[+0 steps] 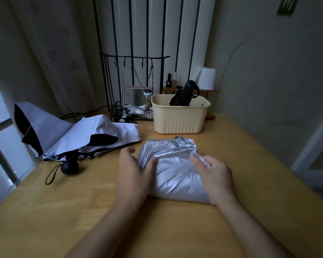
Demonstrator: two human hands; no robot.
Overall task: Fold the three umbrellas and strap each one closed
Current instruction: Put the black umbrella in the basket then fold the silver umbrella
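1. Likely done: the black umbrella (185, 95) stands bundled in the cream basket (179, 120) beyond both hands (strap too dark to judge).
2. Under way: the silver umbrella (173, 168) lies between the hands. The right hand (214, 175) curls round its right edge; the left hand (132, 172) is loosely spread, thumb on the folds. Its strap (182, 142) is unfastened.
3. Left: the white-and-black umbrella (78, 138) sprawls loose, left of the left hand.

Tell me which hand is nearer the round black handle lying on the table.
Left. The left hand touches the left edge of the silver umbrella, with bare table between it and the handle to its left; the right hand grips the umbrella's right edge, farther away.
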